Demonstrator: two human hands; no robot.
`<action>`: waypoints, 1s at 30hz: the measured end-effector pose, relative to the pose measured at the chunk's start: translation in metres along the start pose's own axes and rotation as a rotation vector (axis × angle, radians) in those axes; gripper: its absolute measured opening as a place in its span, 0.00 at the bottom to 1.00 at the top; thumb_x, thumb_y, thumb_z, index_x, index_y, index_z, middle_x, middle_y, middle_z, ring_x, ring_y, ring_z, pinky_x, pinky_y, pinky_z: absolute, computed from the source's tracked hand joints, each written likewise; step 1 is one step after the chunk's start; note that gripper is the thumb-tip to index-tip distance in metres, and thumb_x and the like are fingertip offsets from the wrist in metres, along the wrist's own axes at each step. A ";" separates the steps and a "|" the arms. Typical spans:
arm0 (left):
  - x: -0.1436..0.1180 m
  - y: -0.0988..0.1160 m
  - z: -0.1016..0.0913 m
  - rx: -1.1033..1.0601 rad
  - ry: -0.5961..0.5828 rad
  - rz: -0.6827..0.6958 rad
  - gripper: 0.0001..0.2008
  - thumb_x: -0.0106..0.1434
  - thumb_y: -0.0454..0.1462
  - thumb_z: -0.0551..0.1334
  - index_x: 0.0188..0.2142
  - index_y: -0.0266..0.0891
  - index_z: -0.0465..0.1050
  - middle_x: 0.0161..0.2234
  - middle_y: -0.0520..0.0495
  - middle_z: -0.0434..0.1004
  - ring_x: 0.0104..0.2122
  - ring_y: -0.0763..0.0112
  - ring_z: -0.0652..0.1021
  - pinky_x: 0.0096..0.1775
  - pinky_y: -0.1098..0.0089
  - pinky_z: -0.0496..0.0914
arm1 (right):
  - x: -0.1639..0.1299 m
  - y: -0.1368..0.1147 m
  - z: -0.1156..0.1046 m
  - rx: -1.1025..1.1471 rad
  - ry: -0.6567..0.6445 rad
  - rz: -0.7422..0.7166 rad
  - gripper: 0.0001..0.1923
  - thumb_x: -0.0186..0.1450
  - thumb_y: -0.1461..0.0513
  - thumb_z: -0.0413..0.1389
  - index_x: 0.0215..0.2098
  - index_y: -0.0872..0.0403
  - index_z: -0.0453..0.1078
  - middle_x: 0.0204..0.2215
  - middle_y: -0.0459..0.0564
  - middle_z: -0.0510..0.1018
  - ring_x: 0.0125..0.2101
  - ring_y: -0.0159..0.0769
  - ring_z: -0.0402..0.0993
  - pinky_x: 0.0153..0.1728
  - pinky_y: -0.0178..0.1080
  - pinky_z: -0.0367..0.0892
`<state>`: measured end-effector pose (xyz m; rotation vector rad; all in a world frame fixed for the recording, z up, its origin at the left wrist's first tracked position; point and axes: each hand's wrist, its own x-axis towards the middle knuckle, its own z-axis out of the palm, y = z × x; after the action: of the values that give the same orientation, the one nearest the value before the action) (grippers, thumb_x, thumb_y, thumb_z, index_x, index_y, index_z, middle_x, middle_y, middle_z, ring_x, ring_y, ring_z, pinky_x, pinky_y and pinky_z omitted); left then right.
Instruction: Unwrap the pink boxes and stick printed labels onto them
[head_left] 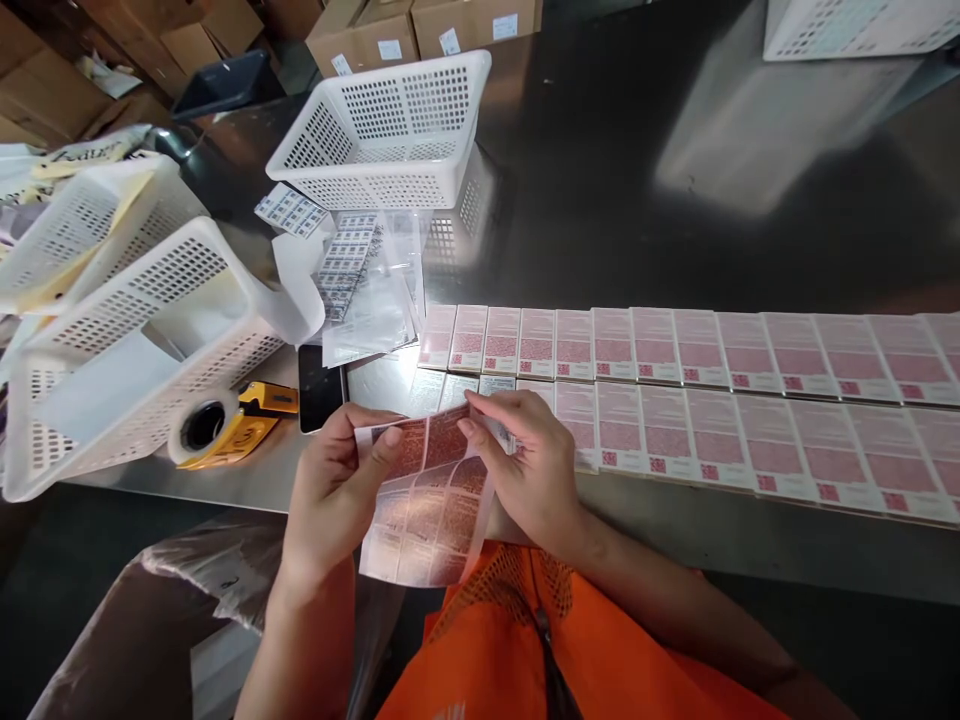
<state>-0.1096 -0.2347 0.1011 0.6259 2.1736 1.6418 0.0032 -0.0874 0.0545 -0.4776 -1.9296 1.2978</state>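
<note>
The sticker sheet (427,500) is held above the near edge of the surface (600,200), between both hands and close to the person's chest. The left hand (337,490) grasps the sheet's left edge, thumb on top and fingers beneath. The right hand (525,460) is closed on the sheet's upper right corner, fingertips pinching at a label there; whether a label is lifted cannot be told. The sheet is glossy and semi-transparent, divided into a grid of rectangular labels with dense reddish-brown print, and it curls slightly at the lower end. Just beyond the hands, two rows of pink-printed boxes (697,400) lie flat, edge to edge, running to the right. To the left of the hands lie a dark phone (321,388) and a yellow tape dispenser (225,425), near each other. White perforated baskets (127,340) stand at the left, one more basket (390,130) farther back, with clear bags of label sheets (352,270) in front of it. The surface is dark, reflective metal. Cardboard cartons (420,30) stand at the far side. The person wears an orange vest (555,640).
</note>
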 end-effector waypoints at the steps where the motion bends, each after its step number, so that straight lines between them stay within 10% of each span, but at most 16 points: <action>1: -0.001 0.000 0.000 0.009 0.007 -0.002 0.07 0.62 0.41 0.67 0.34 0.42 0.74 0.31 0.50 0.80 0.30 0.70 0.77 0.30 0.73 0.70 | 0.000 0.000 0.000 0.002 0.005 -0.004 0.12 0.67 0.64 0.60 0.48 0.47 0.76 0.37 0.49 0.80 0.40 0.37 0.76 0.40 0.43 0.73; 12: 0.004 0.001 0.004 -0.009 0.117 -0.002 0.09 0.60 0.41 0.69 0.32 0.40 0.73 0.26 0.54 0.75 0.26 0.76 0.72 0.28 0.76 0.66 | -0.002 -0.004 -0.001 -0.054 -0.138 -0.041 0.03 0.67 0.61 0.60 0.40 0.49 0.74 0.42 0.47 0.82 0.45 0.39 0.76 0.45 0.45 0.70; 17: 0.021 -0.013 -0.002 -0.025 0.225 -0.008 0.08 0.57 0.40 0.70 0.32 0.39 0.75 0.25 0.54 0.75 0.26 0.76 0.72 0.29 0.76 0.66 | -0.008 -0.001 -0.010 -0.223 -0.387 -0.256 0.05 0.69 0.62 0.58 0.34 0.50 0.74 0.62 0.54 0.69 0.63 0.51 0.61 0.55 0.55 0.63; 22: 0.051 -0.033 -0.029 -0.074 0.192 -0.172 0.11 0.51 0.41 0.71 0.32 0.38 0.75 0.23 0.54 0.73 0.23 0.77 0.69 0.25 0.76 0.62 | -0.003 -0.008 -0.043 0.051 -0.633 -0.525 0.07 0.70 0.59 0.57 0.34 0.47 0.75 0.54 0.47 0.75 0.65 0.40 0.59 0.59 0.46 0.64; 25: 0.068 -0.035 -0.041 -0.050 0.072 -0.265 0.12 0.45 0.40 0.70 0.29 0.36 0.75 0.19 0.53 0.70 0.18 0.78 0.65 0.21 0.75 0.57 | 0.006 -0.008 -0.065 0.257 -0.656 -0.377 0.05 0.71 0.59 0.55 0.36 0.49 0.72 0.49 0.49 0.77 0.56 0.36 0.71 0.52 0.40 0.71; 30: 0.069 -0.026 -0.017 0.020 -0.095 -0.293 0.18 0.51 0.47 0.59 0.12 0.42 0.59 0.11 0.52 0.57 0.13 0.76 0.60 0.18 0.71 0.52 | 0.028 0.016 -0.082 0.254 -0.239 0.107 0.13 0.61 0.62 0.66 0.38 0.48 0.67 0.36 0.43 0.77 0.36 0.32 0.77 0.37 0.37 0.75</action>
<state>-0.1801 -0.2178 0.0799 0.3606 2.1002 1.4111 0.0450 -0.0113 0.0670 -0.3118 -1.9123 1.7087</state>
